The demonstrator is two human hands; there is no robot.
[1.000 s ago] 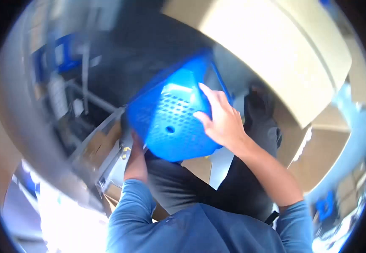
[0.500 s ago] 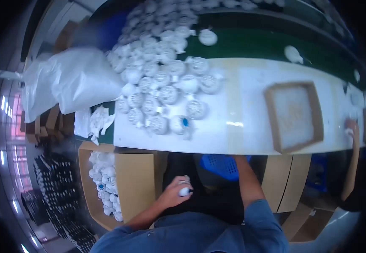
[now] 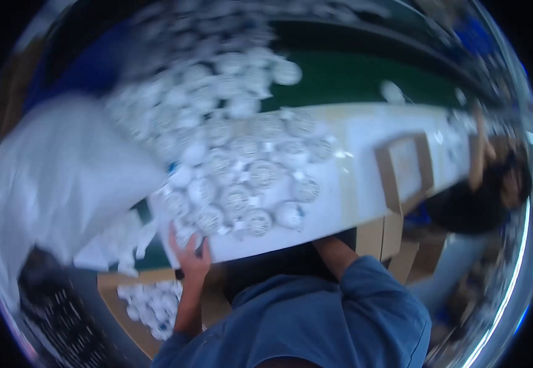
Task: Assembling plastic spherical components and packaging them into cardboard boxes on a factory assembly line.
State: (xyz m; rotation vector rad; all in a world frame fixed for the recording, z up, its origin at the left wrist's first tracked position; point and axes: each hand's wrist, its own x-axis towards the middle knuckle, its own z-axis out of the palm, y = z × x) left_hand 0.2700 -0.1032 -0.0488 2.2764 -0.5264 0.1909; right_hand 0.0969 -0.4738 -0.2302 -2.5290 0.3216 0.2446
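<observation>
At the near left edge of the white tabletop, my left hand reaches up with its fingers apart. Its fingertips are at a white round piece with a grille-like face; blur hides how firmly they touch it. A small dark bit shows beside the fingers, too unclear to name. More such white round pieces crowd the table, a few with a blue spot. My right forearm goes under the table's front edge, which hides the right hand.
A large whitish plastic bag bulges at the left. Below it, a cardboard box holds more white pieces. A shallow cardboard tray lies on the table's right part. Another person works at the far right, near more cardboard boxes.
My left hand has risen from my lap, where it held a small white thing, to the table's edge. The whole view has shifted and tilted. My right hand remains hidden.
</observation>
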